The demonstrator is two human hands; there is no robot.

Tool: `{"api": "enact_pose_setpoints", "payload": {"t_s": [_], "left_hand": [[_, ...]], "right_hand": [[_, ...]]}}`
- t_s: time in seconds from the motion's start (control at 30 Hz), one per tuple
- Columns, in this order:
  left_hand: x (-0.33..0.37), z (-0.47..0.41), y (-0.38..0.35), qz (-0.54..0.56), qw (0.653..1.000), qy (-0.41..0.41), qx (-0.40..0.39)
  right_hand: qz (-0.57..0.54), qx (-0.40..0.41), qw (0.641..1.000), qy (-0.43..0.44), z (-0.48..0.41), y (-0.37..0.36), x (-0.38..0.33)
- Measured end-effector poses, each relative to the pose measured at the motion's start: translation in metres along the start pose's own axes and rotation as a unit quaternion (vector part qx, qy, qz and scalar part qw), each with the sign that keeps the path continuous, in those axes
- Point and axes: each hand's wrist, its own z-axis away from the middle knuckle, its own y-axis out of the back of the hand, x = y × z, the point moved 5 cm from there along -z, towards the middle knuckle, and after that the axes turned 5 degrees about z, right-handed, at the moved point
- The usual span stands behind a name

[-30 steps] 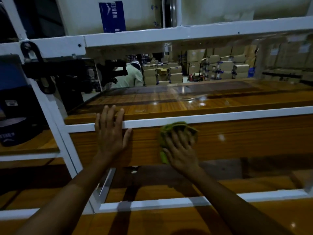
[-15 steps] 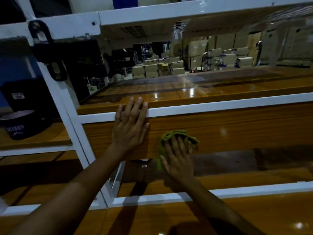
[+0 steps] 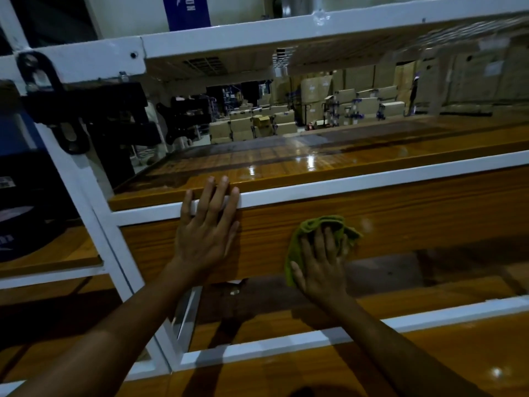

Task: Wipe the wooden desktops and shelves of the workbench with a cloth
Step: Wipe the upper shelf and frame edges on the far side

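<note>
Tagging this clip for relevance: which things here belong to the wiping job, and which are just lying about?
Job: green cloth, right hand pressing it, left hand flat on wooden front panel, glossy shelf top.
Lying about: black bracket, cardboard boxes, blue sign.

Two hands (image 3: 204,239) (image 3: 322,272), one green cloth (image 3: 310,224), one blue sign (image 3: 187,11), and many cardboard boxes (image 3: 315,90).

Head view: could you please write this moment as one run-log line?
left hand: flat on wooden panel | right hand: presses green cloth on same panel | phase: wiping panel front
</note>
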Motion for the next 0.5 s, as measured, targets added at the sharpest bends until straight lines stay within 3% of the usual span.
{"api": "enact_pose_setpoints", "payload": {"t_s": [0.1, 0.17, 0.23, 0.3, 0.33, 0.4, 0.47, 0.5], "left_hand": [[0.002, -0.001, 0.003, 0.004, 1.0, -0.009, -0.018], [0.007, -0.01, 0.006, 0.025, 0.999, -0.025, -0.038], [0.016, -0.027, 0.01, 0.049, 0.996, -0.043, -0.054], [0.026, -0.048, 0.012, 0.074, 0.994, -0.039, -0.07], [0.03, -0.058, 0.012, 0.093, 0.992, -0.027, -0.075], [0.034, -0.073, 0.014, 0.146, 0.986, 0.003, -0.08], [0.033, -0.08, 0.017, 0.18, 0.981, 0.012, -0.073], [0.032, -0.082, 0.019, 0.182, 0.981, 0.006, -0.064]], "right_hand": [[0.013, 0.017, 0.999, 0.039, -0.005, 0.006, 0.021], [-0.01, 0.028, 0.997, -0.065, -0.025, 0.017, 0.034], [-0.03, 0.041, 0.971, -0.233, -0.055, 0.034, 0.041], [-0.011, 0.045, 0.944, -0.327, -0.086, 0.048, 0.034], [0.0, 0.039, 0.952, -0.303, -0.098, 0.052, 0.023], [-0.008, 0.036, 0.993, -0.114, -0.107, 0.05, -0.006], [-0.018, 0.043, 0.995, 0.086, -0.1, 0.046, -0.014], [-0.017, 0.05, 0.991, 0.121, -0.099, 0.046, -0.003]]}}
